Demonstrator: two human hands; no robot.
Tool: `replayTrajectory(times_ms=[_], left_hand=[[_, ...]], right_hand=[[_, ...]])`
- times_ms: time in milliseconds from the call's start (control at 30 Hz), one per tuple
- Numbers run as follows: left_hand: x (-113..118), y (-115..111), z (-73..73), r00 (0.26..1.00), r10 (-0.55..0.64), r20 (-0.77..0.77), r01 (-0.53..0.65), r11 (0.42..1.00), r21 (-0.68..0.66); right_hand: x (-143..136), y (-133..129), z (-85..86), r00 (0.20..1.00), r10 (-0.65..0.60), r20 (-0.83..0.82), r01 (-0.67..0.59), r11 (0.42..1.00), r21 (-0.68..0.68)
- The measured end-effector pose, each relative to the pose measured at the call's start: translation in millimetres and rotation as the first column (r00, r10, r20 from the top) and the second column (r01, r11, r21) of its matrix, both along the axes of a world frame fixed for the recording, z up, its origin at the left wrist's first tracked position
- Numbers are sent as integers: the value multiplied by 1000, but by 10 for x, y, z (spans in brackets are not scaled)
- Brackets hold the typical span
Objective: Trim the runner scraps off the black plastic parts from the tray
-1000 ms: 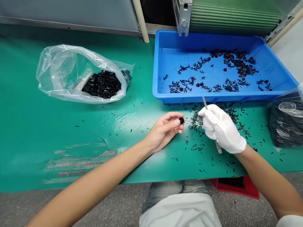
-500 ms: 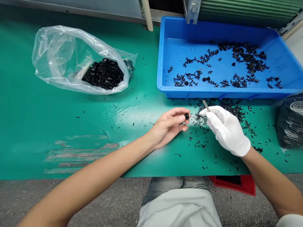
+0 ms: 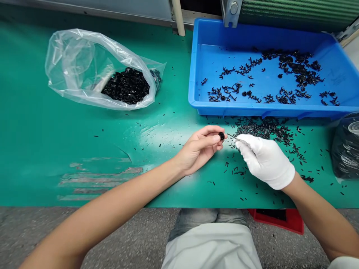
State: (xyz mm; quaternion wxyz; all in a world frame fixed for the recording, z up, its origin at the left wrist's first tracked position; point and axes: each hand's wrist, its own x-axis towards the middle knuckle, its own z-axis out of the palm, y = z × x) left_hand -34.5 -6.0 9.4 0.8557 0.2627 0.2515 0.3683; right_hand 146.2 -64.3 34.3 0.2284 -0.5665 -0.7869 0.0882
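Between the thumb and fingers of my bare left hand (image 3: 200, 149) is a small round black part (image 3: 221, 136). My right hand (image 3: 262, 158), in a white glove, pinches a thin metal blade (image 3: 232, 136). Its tip points left at the black part, a short way off; whether they touch I cannot tell. Many short black slivers (image 3: 260, 129) lie scattered on the green table mat beside and behind the gloved hand.
A blue tray (image 3: 193, 86) with black moulded pieces stands at the back right. An open clear plastic bag (image 3: 75, 67) of black parts lies at the back left. At the right edge sits a dark filled bag (image 3: 346, 149). A red bin (image 3: 294, 221) is below the table edge.
My right hand has turned and moved left, bringing the blade down from pointing up to pointing at the black part. My left hand still holds the part. The view has shifted slightly.
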Motion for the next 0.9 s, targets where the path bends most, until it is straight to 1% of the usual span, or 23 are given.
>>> replayTrajectory(times_ms=[200,367,467,567,667,767,833,900], left_hand=[[1,-8,22,998,24,-50,-23,1000,16],[10,-30,42,989,55,-136,-41,994,103],[7,-35,28,980,106,-170,-79,985,156],[-1,-44,6,961,170,-218,-114,963,246],[0,-80,0,927,281,-249,-178,913,366],[19,-146,30,875,391,-287,-243,865,438],[37,-188,64,845,437,-309,-266,843,467],[51,-215,102,823,473,-314,-281,820,499]], right_hand=[[12,-25,-26,985,-17,169,11,999,36],[24,-59,-26,935,-28,354,-10,995,104],[26,-66,-7,892,-38,450,-36,988,153],[9,-78,14,854,-58,516,-62,975,213],[-40,-118,1,838,-104,535,-54,961,271],[-111,-174,-65,836,-164,524,14,961,277],[-158,-192,-128,854,-191,484,72,965,253],[-198,-178,-185,901,-212,379,136,966,218]])
